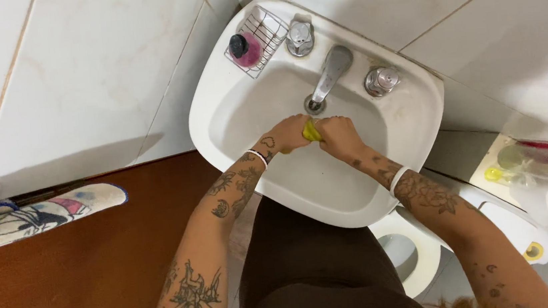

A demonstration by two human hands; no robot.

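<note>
Both grips clamped on yellow cloth (311, 131): left hand (287, 134) and right hand (338, 136) fisted, knuckles almost touching. Cloth bunched between them, over white sink (412, 127) basin, just near of chrome faucet (330, 75) spout. Pink bottle (245, 48) in wire rack (270, 28), far left.

This is looking like a home bathroom. A white ceramic washbasin (413, 134) is sitting against pale tiled walls (92, 78), its chrome tap (328, 78) standing just beyond the grip with a knob on either side. A toilet bowl (407, 255) is showing below and right of the grip, and a patterned bath mat (32, 214) is lying far left.
</note>
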